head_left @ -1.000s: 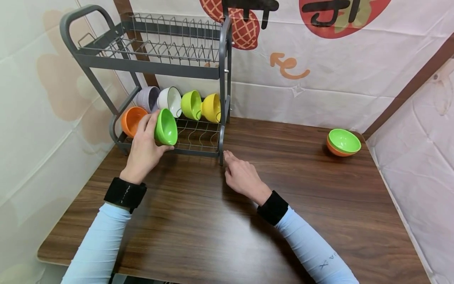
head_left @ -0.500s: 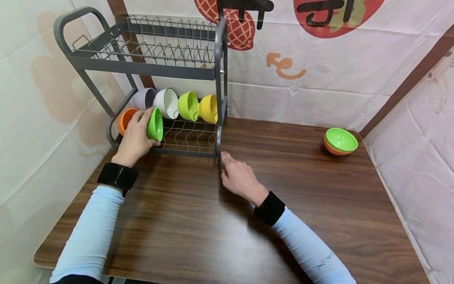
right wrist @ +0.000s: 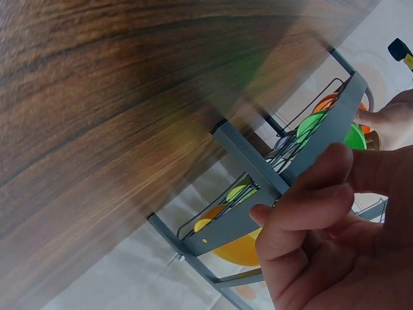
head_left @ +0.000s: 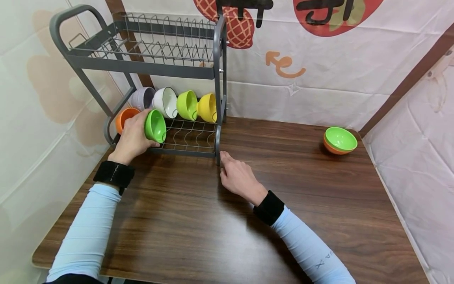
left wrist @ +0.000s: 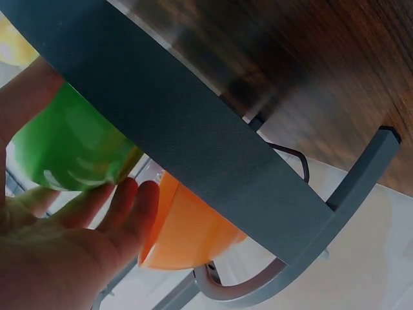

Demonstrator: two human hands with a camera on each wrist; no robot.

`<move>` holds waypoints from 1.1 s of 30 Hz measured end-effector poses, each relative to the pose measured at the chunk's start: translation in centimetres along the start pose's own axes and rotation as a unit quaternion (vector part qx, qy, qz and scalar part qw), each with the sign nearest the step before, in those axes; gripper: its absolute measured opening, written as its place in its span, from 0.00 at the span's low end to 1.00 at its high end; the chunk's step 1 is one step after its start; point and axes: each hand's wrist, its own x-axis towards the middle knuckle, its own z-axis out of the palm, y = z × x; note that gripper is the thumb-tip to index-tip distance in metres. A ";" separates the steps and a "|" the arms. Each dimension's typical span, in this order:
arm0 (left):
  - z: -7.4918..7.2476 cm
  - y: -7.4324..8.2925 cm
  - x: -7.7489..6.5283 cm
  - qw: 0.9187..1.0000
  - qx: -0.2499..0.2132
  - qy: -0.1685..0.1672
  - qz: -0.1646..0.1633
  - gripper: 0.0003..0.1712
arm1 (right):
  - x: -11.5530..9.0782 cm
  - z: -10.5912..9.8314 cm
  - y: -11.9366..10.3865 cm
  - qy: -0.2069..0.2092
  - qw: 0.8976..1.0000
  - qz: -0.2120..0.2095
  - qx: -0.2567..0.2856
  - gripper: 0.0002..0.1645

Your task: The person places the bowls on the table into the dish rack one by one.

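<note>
A green bowl (head_left: pixel 155 126), tipped on its side, sits at the front of the lower tier of a grey two-tier dish rack (head_left: pixel 142 70). My left hand (head_left: pixel 131 138) grips it, thumb at the lower rim and fingers around the outside. Close to those fingers, an orange bowl (head_left: pixel 125 117) leans at the left end; in the left wrist view, the orange bowl (left wrist: pixel 190 229) lies right by the fingertips. My right hand (head_left: pixel 239 175) has its fingertips at the foot of the rack's front right leg; the right wrist view shows loosely bent fingers (right wrist: pixel 290 226) beside the leg.
Purple (head_left: pixel 142 98), white (head_left: pixel 165 102), lime (head_left: pixel 187 105) and yellow (head_left: pixel 207 107) bowls stand tilted in the lower tier's back row. The wire upper tier rises above them. At the table's far right, a green bowl (head_left: pixel 340 138) nests in an orange one (head_left: pixel 333 149).
My left hand has carried the green bowl left and into the lower tier, beside the orange bowl. Lately the bowl's opening has turned more toward the head camera. The right hand stays at the leg.
</note>
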 end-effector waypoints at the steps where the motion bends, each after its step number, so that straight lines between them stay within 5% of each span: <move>1: 0.0 0.0 0.0 1.000 0.002 0.001 -0.003 0.68 | 0.0 0.0 0.0 -0.001 1.000 0.001 0.000 0.34; 7: 0.3 0.2 0.2 0.999 0.006 -0.021 -0.040 0.66 | -0.2 -0.1 -0.2 -0.004 1.000 0.009 0.010 0.33; 23: -0.3 0.9 0.5 0.994 0.001 -0.079 -0.069 0.68 | -0.4 -0.7 1.0 -0.012 0.999 0.021 0.022 0.34; 26: 0.0 1.7 0.0 0.997 -0.002 -0.041 -0.061 0.64 | -0.7 -1.3 2.1 0.002 0.999 0.037 0.031 0.34; 29: 0.7 3.6 -0.9 0.997 -0.008 0.058 -0.044 0.50 | -1.3 -2.1 3.9 0.039 0.998 0.052 0.019 0.33; 33: 2.2 7.2 -2.6 0.980 -0.013 0.199 -0.009 0.27 | -2.3 -4.1 7.7 0.118 0.989 0.080 -0.030 0.31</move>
